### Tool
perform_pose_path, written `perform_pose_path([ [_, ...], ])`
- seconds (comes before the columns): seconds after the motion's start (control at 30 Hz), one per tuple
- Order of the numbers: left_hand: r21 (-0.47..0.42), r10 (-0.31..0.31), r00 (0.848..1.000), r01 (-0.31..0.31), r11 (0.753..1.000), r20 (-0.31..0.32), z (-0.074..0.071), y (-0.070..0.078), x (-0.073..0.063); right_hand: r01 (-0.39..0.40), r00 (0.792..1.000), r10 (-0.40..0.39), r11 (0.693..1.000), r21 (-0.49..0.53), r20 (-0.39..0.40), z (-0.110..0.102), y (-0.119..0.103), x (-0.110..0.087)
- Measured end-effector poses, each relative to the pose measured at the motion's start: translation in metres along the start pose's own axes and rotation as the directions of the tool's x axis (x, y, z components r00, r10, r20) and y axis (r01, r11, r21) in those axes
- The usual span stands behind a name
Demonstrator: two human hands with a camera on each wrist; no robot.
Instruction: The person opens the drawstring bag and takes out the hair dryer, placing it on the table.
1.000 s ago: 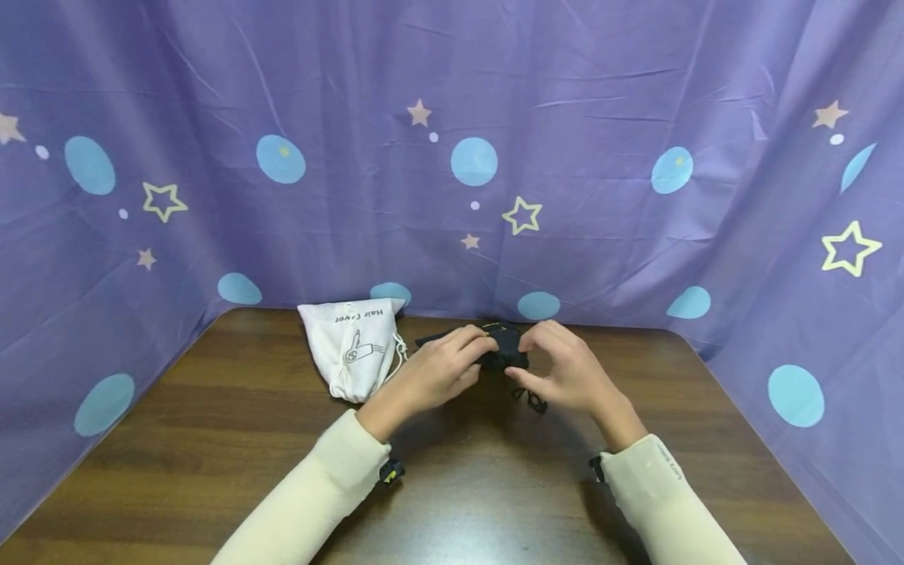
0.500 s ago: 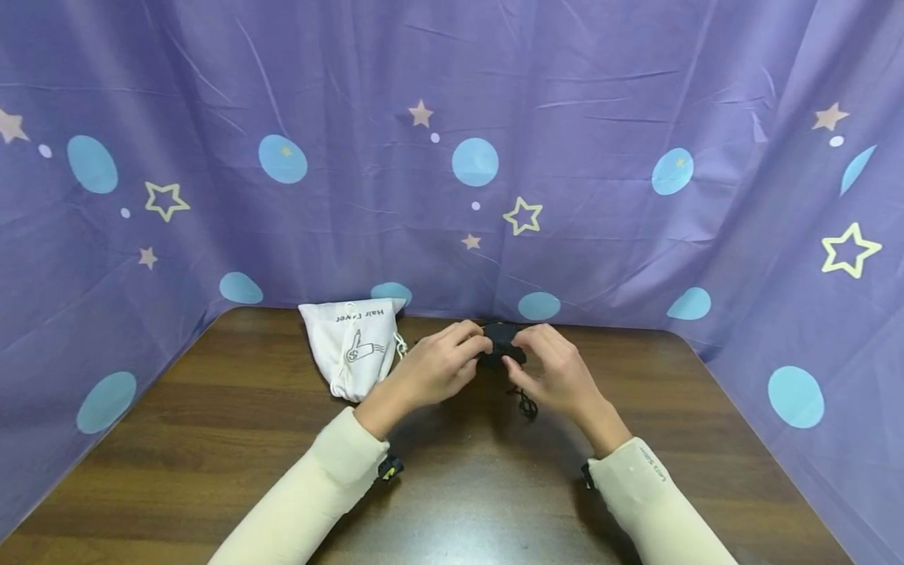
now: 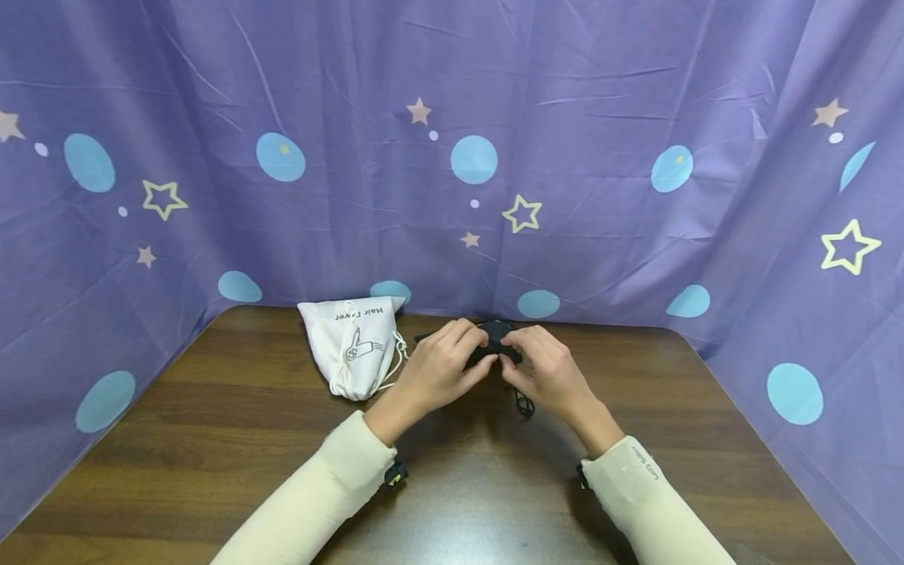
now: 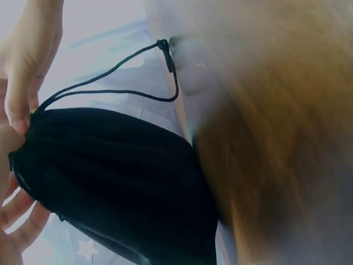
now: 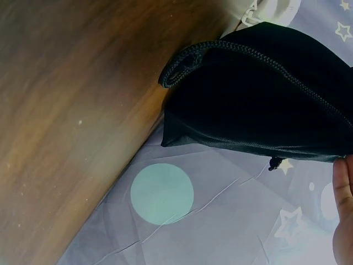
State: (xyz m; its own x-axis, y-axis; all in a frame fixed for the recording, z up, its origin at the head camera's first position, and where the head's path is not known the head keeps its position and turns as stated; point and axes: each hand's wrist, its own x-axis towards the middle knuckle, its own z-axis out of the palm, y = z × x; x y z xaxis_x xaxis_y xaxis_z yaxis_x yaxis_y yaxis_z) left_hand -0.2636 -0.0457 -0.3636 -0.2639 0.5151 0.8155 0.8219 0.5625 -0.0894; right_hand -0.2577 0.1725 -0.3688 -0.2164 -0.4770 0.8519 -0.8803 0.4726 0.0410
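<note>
The left hand (image 3: 441, 362) and right hand (image 3: 547, 369) are closer together than before, both pinching the black bag (image 4: 118, 179), far side

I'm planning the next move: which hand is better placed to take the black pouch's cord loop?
Probably the right hand: in the head view the cord loop shows below it, farther from the left hand. Both pinch the black pouch, so the right would release first.

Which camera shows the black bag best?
The left wrist view: the black bag is large there, its gathered neck and cord loop clear, though cropped below. The right wrist view is close but cuts one end off; the head view shows it small, partly behind fingers.
</note>
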Motion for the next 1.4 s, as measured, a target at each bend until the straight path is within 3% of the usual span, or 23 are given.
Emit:
perform_pose_path([
  [0.13,0.020,-0.016,0.999,0.018,1.000,-0.052,0.0028,0.0039,-0.0001,0.016,1.000,-0.016,1.000,-0.016,-0.005,0.0018,-0.0006,0.0006],
  [0.37,0.105,0.015,0.992,-0.002,0.994,-0.126,0.0077,0.0091,-0.0006,0.038,0.999,-0.038,0.999,-0.033,-0.014,0.0054,-0.0023,0.0024],
  [0.53,0.152,0.045,0.991,-0.025,0.988,-0.127,0.0078,0.0098,-0.0003,0.025,1.000,-0.025,0.999,-0.039,-0.001,0.0061,-0.0029,0.0021],
  [0.8,0.226,0.074,0.994,-0.055,0.973,-0.078,0.0042,0.0089,0.0013,-0.016,1.000,0.017,0.997,-0.080,0.012,0.0071,-0.0023,0.0001],
  [0.97,0.192,0.078,0.995,-0.065,0.979,-0.065,0.0026,0.0074,0.0014,-0.033,0.999,0.034,0.996,-0.088,0.011,0.0060,-0.0019,-0.0006],
  [1.2,0.119,0.027,0.997,-0.018,0.993,-0.076,0.0017,0.0070,0.0013,-0.006,1.000,0.005,0.996,-0.084,-0.013,0.0046,-0.0010,-0.0003],
  [1.4,0.105,0.043,0.996,-0.035,0.994,-0.082,0.0030,0.0069,0.0003,0.025,1.000,-0.026,0.996,-0.085,-0.004,0.0070,0.0006,-0.0010],
])
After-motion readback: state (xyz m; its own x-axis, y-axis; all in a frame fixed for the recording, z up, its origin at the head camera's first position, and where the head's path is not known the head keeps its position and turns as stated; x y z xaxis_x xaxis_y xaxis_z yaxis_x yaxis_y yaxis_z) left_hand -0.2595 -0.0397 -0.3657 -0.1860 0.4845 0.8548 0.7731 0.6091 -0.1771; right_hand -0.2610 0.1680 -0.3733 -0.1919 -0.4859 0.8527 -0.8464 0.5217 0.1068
